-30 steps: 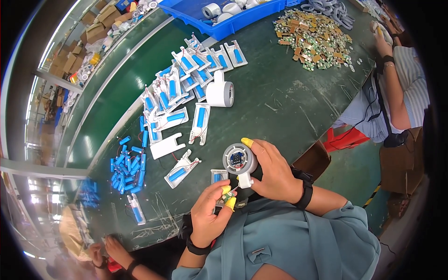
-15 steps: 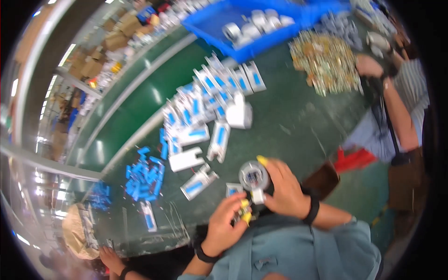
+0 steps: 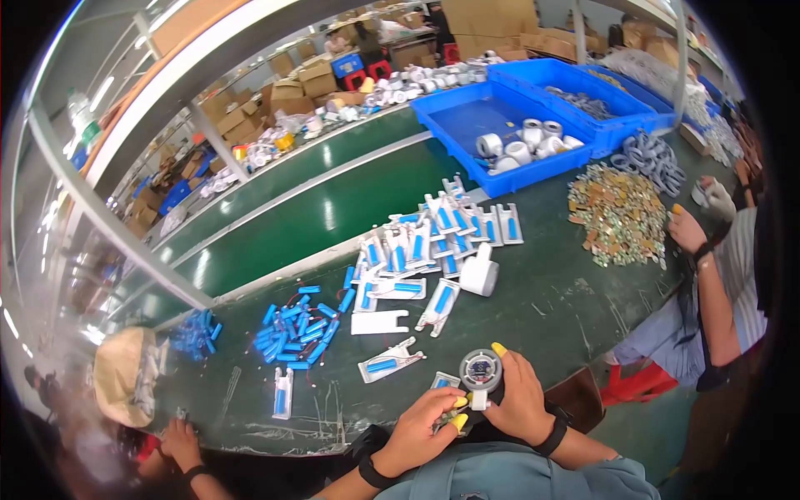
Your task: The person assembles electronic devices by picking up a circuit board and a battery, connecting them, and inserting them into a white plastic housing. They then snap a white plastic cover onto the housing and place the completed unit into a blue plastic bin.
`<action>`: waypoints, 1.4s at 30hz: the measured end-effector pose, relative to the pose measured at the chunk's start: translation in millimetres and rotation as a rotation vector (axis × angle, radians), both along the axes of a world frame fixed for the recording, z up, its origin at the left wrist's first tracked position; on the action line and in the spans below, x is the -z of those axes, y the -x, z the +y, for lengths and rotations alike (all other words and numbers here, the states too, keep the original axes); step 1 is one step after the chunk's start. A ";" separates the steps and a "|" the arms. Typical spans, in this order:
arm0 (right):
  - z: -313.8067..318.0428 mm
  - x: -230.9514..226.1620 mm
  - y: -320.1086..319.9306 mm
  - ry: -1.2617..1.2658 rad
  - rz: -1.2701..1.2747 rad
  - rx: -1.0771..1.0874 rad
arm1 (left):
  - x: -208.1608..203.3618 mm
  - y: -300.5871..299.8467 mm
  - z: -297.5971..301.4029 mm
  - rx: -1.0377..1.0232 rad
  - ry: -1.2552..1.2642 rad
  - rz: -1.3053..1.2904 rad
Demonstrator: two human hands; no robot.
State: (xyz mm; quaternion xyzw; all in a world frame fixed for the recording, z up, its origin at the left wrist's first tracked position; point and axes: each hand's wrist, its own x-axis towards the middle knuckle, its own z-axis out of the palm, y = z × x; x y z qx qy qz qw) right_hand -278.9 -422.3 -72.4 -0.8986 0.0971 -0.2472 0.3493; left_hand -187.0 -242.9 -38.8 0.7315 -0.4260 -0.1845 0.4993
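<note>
My right hand (image 3: 523, 402) grips a round grey-and-white housing (image 3: 479, 369) with a circuit board showing in its open face. A short white stem (image 3: 479, 401) points toward me. At that stem my left hand (image 3: 427, 433) is closed, its yellow-covered fingertips pinching; small pieces show under the fingers, too hidden to name. Just beyond it lies a white casing with a blue cell (image 3: 446, 381), partly covered. Another white casing with a blue cell and wires (image 3: 391, 361) is farther left. Behind are an empty-looking white casing (image 3: 379, 322) and a white round-headed housing (image 3: 479, 274).
White casings with blue cells (image 3: 417, 242) are piled ahead, and loose blue cells (image 3: 293, 332) to the left. Small circuit boards (image 3: 617, 215) heap at right below a blue tray (image 3: 533, 177) of white housings. Co-workers' hands (image 3: 687, 230) work at right; another hand (image 3: 181, 443) is at lower left.
My view has swung up and become sharper, so the bench appears lower. My left fingertips have come closer to the stem. The right hand keeps its grip on the round housing.
</note>
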 end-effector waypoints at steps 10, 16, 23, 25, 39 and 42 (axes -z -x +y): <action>2.3 19.3 3.7 0.058 -0.036 0.046 | 37.8 7.7 -1.2 0.073 0.127 -0.043; -0.1 33.0 3.7 0.139 -0.052 0.034 | 35.7 9.0 -3.6 0.076 0.123 0.027; 0.2 38.8 1.2 0.180 0.034 0.063 | 39.7 9.1 0.7 0.037 0.135 -0.001; 1.5 36.4 -0.5 0.202 -0.012 0.064 | 39.8 8.8 0.4 0.037 0.112 -0.045; -5.9 9.7 -9.8 0.086 0.059 -0.047 | 23.1 0.8 2.5 -0.027 -0.063 -0.269; -8.8 0.2 -2.3 0.014 -0.043 -0.058 | 22.0 2.0 -0.2 -0.024 -0.104 -0.500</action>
